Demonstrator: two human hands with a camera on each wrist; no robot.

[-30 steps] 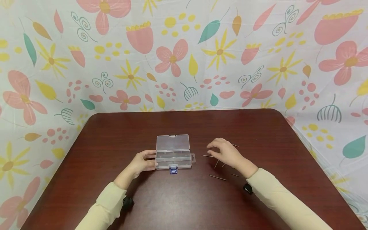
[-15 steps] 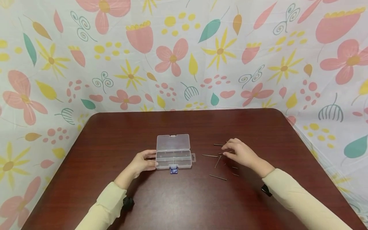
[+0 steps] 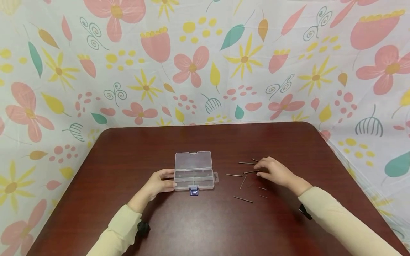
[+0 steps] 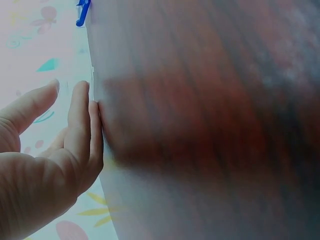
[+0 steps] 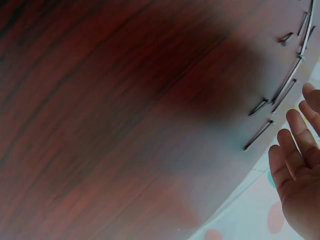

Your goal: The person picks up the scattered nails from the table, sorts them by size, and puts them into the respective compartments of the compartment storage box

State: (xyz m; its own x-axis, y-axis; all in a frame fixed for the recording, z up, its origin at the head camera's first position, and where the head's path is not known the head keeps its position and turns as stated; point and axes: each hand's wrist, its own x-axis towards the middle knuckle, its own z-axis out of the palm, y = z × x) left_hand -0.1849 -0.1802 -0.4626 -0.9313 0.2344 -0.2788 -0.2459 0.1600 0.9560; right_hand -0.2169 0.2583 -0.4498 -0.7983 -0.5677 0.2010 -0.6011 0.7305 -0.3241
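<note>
Nearest nail [image 3: 243, 199]: on the table [image 3: 192, 227], to your right.
Left hand [image 3: 158, 184]: your fairly straight fingers touch the box [image 3: 184, 184] on its left side.
Box: lid [image 3: 193, 161] open behind, blue latch [image 3: 194, 192] facing you.
Right hand [image 3: 276, 171]: your thumb and relaxed fingers, apart, at another nail [image 3: 250, 172].
Cloth [image 3: 205, 53]: floral, behind the table.

The compartment box [image 3: 184, 184] stands on the table [image 3: 205, 231], with its lid [image 3: 193, 160] behind and its latch [image 3: 194, 192] in front. At its left side is the left hand [image 3: 159, 181]; on its right lie the nails [image 3: 243, 200], and the right hand [image 3: 274, 171] is just right of the rear ones
</note>
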